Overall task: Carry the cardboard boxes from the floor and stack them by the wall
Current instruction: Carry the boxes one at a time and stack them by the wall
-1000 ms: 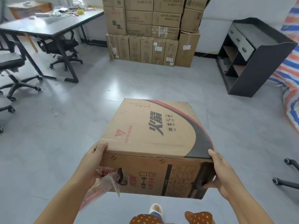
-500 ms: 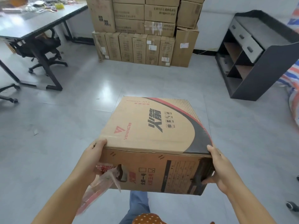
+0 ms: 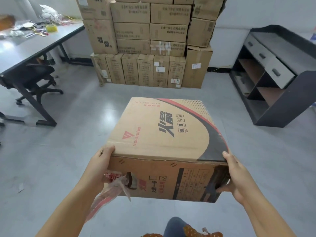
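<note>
- Brown corrugated cardboard box with red and black printed curves and black lettering [image 3: 162,134] — held clear of the grey floor [image 3: 51,168], in front of the person, top face level and tilted slightly away.
- Left hand [image 3: 97,168] — grasping the box at its near left corner, thumb lying over the top edge, fingers hidden behind the side.
- Right hand [image 3: 237,178] — grasping the near right corner, thumb up along the edge, fingers curled round the dark printed side and under it.
- Loose strip of clear and red packing tape [image 3: 109,192] — hanging off the box's front face beside the left wrist.
- Stack of plain brown cardboard cartons [image 3: 150,41] — several tiers high against the white wall [image 3: 239,12], straight ahead of the held box and well apart from it; bottom tier is a row of narrow upright cartons.
- Grey-topped desk with black legs [image 3: 34,48] — left side, littered with wires and a roll of yellow tape [image 3: 51,28].
- Black office chair [image 3: 37,77] — tucked under the desk.
- Dark cabinet with pale grey drawers and open shelves [image 3: 273,74] — right side, lying tipped on the floor.
- Blue trouser knee and spotted brown slipper [image 3: 196,231] — bottom edge, below the box.
</note>
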